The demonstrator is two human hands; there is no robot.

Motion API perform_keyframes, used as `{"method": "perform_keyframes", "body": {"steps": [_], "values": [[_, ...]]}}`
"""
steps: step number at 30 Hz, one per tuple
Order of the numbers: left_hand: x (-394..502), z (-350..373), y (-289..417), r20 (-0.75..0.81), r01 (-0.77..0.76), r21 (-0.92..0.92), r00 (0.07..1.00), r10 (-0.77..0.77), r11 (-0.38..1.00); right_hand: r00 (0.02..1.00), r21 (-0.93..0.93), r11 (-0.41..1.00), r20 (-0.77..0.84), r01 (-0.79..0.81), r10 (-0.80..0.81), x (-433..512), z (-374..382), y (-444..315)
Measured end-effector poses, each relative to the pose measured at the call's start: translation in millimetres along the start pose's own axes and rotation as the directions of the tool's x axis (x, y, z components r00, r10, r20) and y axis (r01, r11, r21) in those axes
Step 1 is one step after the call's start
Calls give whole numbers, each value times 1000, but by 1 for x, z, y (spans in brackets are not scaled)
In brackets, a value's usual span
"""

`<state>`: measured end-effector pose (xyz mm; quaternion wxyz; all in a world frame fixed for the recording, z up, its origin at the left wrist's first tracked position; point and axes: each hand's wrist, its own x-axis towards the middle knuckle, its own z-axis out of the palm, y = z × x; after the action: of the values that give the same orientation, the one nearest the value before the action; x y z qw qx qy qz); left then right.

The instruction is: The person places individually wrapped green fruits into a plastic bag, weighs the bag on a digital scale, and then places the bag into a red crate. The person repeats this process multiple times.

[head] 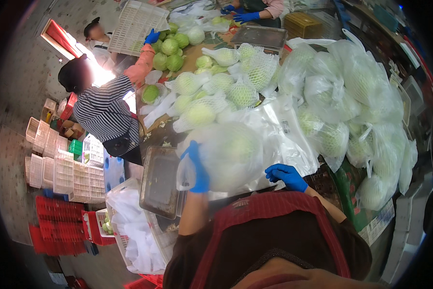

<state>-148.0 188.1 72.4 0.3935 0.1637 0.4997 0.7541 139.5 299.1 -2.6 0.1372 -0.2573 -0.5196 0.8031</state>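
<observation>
My left hand, in a blue glove, grips the gathered end of a clear plastic bag with something pale green inside, blurred by motion. To the right of that bag is my right hand, also gloved in blue, its fingers bent and nothing seen in them. A stack of flat clear plastic bags lies beyond the right hand. Farther back lie several cabbages in white foam nets. Bagged, netted cabbages are heaped to the right.
A metal-topped scale stands left of my left hand, near a crate of white foam nets. A co-worker in a striped top reaches over bare cabbages, one hand at a white crate. Another scale stands at the back.
</observation>
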Motion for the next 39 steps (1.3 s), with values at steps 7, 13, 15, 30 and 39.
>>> {"method": "perform_keyframes", "body": {"steps": [7, 13, 15, 30, 39], "values": [[37, -3, -59, -50, 42, 11, 998, -41, 999, 991, -252, 968, -126, 9, -42, -25, -12, 11], [29, 23, -103, -16, -45, 344, 998, 54, 938, 945, -575, 812, -200, 102, -260, -65, -58, -37], [28, 23, -106, 29, -44, 387, 999, 35, 921, 892, -546, 828, -299, 131, -339, -87, -100, -91], [-11, 36, -121, -209, -278, 303, 914, 348, 912, 402, -837, 478, -548, -269, -734, 13, -405, -324], [-6, 48, -68, -480, -189, 240, 829, 286, 952, 183, -634, 494, -492, 594, -851, -49, -236, -330]]}}
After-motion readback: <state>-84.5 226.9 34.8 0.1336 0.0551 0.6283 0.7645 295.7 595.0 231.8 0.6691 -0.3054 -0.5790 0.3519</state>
